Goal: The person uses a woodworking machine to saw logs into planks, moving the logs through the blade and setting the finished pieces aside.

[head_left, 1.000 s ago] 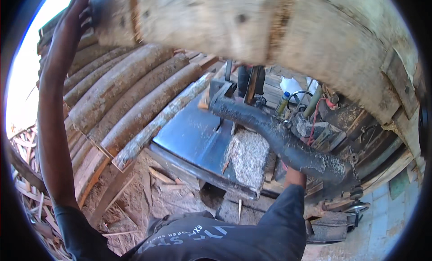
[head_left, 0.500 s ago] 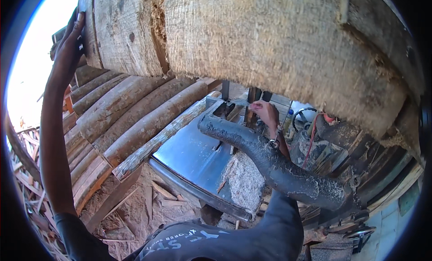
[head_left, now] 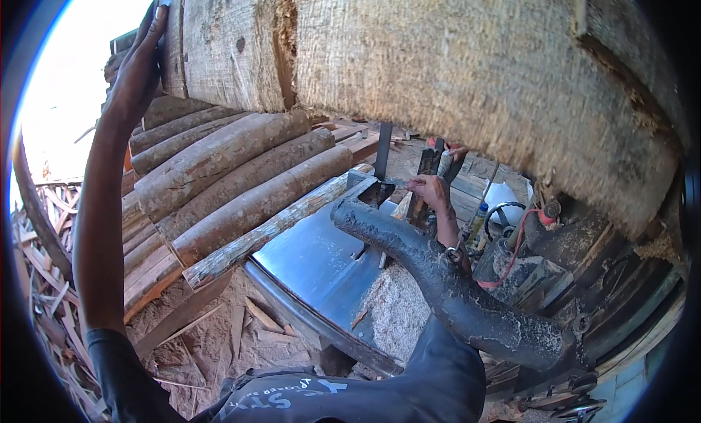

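Note:
My left hand [head_left: 140, 62] is raised at the upper left, pressed against the edge of a large rough wooden panel [head_left: 423, 51]. Its visible fingers are stretched out along that edge. Beyond the curved dark metal pipe [head_left: 394, 240], my right hand [head_left: 432, 191] is closed with fingertips pinched together by the far end of a shiny metal table [head_left: 314, 251]. What they hold, if anything, I cannot make out. Sawdust [head_left: 398, 306] is heaped on the table's near right part. An upright dark metal strip [head_left: 382, 151] stands just left of my right hand.
Several round logs [head_left: 241, 204] are stacked left of the table, a pale rough-barked one lying along its edge. Wood scraps [head_left: 263, 317] litter the ground. To the right are a handwheel [head_left: 509, 214], a red hose [head_left: 515, 251] and sawdust-covered machinery. The panel overhangs the top.
The view has shifted, so the panel and logs appear farther right, and more shows behind the table. My left hand stays at the panel's edge; my right hand remains by the table's far end.

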The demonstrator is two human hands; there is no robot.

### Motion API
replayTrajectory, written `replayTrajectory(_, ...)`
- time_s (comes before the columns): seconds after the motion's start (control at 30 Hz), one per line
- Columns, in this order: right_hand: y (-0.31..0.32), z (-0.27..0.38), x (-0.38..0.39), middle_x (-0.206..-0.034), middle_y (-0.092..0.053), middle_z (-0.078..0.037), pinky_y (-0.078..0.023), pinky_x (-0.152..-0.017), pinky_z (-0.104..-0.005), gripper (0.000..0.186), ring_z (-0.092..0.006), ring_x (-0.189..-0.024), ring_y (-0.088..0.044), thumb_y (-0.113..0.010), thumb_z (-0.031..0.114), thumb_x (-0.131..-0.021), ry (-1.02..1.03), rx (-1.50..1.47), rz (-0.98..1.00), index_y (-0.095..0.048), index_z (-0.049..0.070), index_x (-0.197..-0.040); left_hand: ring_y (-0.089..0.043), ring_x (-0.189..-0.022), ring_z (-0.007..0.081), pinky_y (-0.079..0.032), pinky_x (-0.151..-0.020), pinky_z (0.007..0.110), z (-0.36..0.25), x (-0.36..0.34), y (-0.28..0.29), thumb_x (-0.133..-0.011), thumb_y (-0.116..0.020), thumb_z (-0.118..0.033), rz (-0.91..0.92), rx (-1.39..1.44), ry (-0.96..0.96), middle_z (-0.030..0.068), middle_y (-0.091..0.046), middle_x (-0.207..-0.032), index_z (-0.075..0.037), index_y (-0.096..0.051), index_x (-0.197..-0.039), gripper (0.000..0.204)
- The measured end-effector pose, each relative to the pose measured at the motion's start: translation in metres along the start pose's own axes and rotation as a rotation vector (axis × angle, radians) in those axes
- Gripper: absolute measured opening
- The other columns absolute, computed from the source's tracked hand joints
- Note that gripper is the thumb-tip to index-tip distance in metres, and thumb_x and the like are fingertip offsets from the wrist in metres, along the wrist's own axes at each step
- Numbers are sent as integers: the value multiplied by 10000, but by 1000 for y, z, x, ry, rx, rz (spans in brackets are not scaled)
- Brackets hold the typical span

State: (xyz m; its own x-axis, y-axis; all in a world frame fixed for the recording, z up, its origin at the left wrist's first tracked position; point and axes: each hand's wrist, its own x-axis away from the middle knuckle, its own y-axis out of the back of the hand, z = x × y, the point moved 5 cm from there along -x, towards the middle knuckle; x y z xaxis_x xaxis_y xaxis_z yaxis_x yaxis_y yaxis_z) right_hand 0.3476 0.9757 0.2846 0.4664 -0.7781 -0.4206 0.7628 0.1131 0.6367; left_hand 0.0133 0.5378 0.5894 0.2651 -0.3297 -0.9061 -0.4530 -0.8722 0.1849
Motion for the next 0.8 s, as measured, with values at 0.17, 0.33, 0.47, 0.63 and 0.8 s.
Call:
replayTrajectory(0.17,-11,-24,-17,-737,-684,-26,-454,-596,-231,324,-70,-639,-601,-745,315,-758,59,-180,56,-712,71,-968,-214,-1385,301,-192,-1120,410,-4,3,-5,-897,-416,-603,17,31,29,204,-195,-1500,-147,-128,-1485,798)
replayTrajectory(0.33,-10,-33,-20,-790,-690,-37,-471,-632,-235,328,-87,-672,-613,-746,297,-768,9,-123,57,-700,56,-987,-281,-1356,291,-271,-1091,399,-6,2,5,-898,-451,-545,-24,-75,-21,213,-226,-1485,-129,-151,-1480,776)
replayTrajectory(0.47,-50,-33,24,-841,-689,-40,-504,-669,-284,316,-129,-745,-639,-698,300,-813,229,-99,-113,-667,72,-1031,-365,-1305,244,-347,-1051,375,-32,17,-14,-949,-410,-283,-111,-130,143,156,-265,-1484,-146,-221,-1466,567)
replayTrajectory(0.63,4,-92,143,-994,-655,-106,-508,-760,-374,307,-248,-900,-633,-633,225,-847,-27,-208,-709,-595,83,-1116,-500,-1163,176,-454,-944,340,-18,12,-2,-1006,-347,-282,-194,-207,118,144,-439,-1360,-180,-307,-1446,453)
replayTrajectory(0.8,64,-104,232,-1115,-574,-181,-477,-831,-429,434,-327,-991,-584,-621,297,-842,-471,489,-768,-530,52,-1189,-537,-1136,196,-491,-852,367,-25,23,-7,-1003,-346,-217,-174,-447,-172,130,-499,-1316,-192,-352,-1430,428)
